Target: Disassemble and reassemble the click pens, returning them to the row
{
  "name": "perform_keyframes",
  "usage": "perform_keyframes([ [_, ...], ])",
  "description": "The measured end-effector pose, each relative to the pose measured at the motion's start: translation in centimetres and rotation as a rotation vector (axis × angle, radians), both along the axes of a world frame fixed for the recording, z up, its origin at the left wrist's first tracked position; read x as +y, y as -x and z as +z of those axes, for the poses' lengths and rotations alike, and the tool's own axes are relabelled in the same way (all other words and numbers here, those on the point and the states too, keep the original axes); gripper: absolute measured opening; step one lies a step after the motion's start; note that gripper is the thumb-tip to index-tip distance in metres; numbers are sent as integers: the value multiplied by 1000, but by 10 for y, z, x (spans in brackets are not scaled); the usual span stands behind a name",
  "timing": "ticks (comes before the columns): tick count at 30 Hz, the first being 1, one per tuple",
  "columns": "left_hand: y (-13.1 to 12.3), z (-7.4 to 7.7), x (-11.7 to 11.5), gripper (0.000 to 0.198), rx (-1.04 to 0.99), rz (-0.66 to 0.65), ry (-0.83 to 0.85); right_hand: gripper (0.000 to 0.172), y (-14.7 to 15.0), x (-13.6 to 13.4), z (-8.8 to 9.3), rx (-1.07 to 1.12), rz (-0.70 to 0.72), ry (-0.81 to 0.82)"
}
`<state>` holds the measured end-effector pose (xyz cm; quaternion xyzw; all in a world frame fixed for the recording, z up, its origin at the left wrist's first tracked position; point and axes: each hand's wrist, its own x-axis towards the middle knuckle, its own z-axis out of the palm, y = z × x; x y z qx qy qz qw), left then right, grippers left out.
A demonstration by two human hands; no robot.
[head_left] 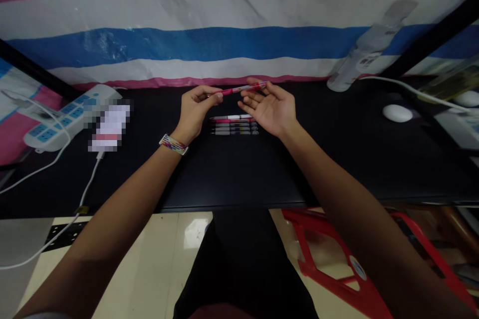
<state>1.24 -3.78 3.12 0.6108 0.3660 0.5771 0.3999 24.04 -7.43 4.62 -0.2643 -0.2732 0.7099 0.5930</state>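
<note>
A red and pink pen (232,90) is held level above the desk. My left hand (196,108) pinches its left end between thumb and fingers. At the pen's other end, my right hand (276,109) has its thumb and index finger around the barrel, while its other fingers are loosely spread with the palm showing. Under the hands, several pens lie side by side on the desk: a white pen (234,116) at the back, a pink one (224,121) beside it, and grey-and-clear pens (234,132) in front. My right fingers partly cover the row's right end.
On the black desk (232,174) are a power strip (71,117) and a blurred-out phone (112,127) with a cable at left. A clear bottle (355,60) and a white mouse (397,113) are at right. A striped sheet (224,42) hangs behind; a red stool (329,259) stands below.
</note>
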Motion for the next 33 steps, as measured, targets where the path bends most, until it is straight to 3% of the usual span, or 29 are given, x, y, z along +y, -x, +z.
perform_keyframes([
  [5,0,-1,0,11,-13,9,5,52,0,-2,1,10,16,-17],
  [18,-3,-1,-2,10,-37,-7,19,40,-1,0,-1,-9,1,-39],
  [23,-3,1,-4,6,-71,-28,32,46,-1,-3,3,-32,-4,-31],
  [28,-3,0,-3,7,-68,-16,28,42,-2,0,1,-119,-19,-60],
  [33,-3,0,-2,7,-52,-19,20,50,-5,1,0,-244,-28,-144],
])
